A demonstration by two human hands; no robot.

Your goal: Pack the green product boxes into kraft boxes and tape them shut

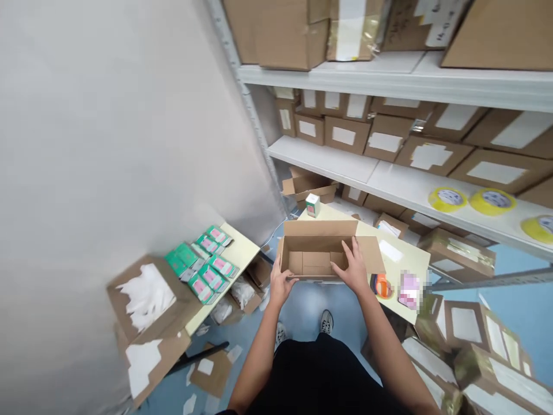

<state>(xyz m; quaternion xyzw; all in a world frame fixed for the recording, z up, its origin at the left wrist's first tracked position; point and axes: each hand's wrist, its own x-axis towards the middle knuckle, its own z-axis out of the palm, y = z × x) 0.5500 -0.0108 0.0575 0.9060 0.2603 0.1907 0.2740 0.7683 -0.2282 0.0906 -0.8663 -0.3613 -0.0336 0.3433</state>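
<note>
An open cardboard box (317, 262), its inside bare, is held in front of me at the near edge of the table. My left hand (280, 283) grips its left end, thumb along the near wall and fingers up the side. At the right end, my right hand (354, 268) holds the box with thumb and fingers spread over the near right corner. The back flap stands up and the right flap folds outward. Just behind the box, a small green and white carton (312, 205) stands on the pale table (391, 233).
On the right lie an orange tape dispenser (382, 286) and a pixelated pink item (409, 289). A left table (239, 245) bears several green packs (203, 288) and an open carton with white paper (149, 297). Shelves (328, 158) with boxes and yellow tape rolls (492, 200) rise ahead.
</note>
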